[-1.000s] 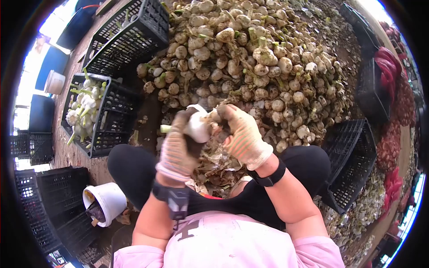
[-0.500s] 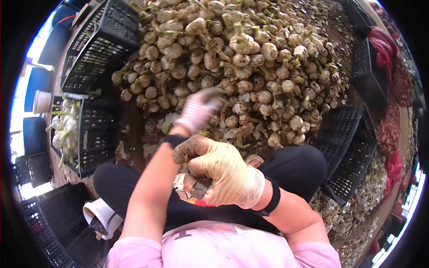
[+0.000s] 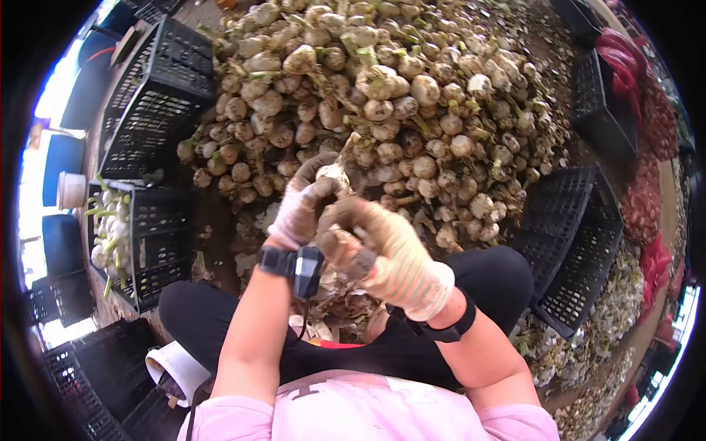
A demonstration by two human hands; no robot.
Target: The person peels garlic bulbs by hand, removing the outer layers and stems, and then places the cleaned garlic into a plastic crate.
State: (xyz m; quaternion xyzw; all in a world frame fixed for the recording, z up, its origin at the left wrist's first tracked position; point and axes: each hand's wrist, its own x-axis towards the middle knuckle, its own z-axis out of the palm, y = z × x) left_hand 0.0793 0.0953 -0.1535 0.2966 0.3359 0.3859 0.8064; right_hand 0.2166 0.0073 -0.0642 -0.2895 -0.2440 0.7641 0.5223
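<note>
In the middle of the head view, my left hand (image 3: pixel 296 204), in a soiled pinkish glove, is closed around a garlic bulb (image 3: pixel 334 175). The bulb's stem sticks upward, and part of the bulb is hidden by my fingers. My right hand (image 3: pixel 390 253), in a yellowish striped glove, sits just below and to the right of the bulb. Its fingers are curled in; what they hold, if anything, is hidden. Beyond both hands spreads a large heap of garlic bulbs (image 3: pixel 448 147). Loose garlic skins (image 3: pixel 346 305) lie beneath my hands.
Black plastic crates stand on the left (image 3: pixel 162 95) and right (image 3: pixel 566 242). Trimmed garlic (image 3: pixel 114 235) fills a crate at the left. A white bucket (image 3: pixel 176 371) tilts beside my leg. Red mesh bags (image 3: pixel 621 66) and more garlic (image 3: pixel 588 338) lie along the right.
My left hand has come back from the heap toward my right hand and now holds a garlic bulb. My right hand has moved slightly up and to the right.
</note>
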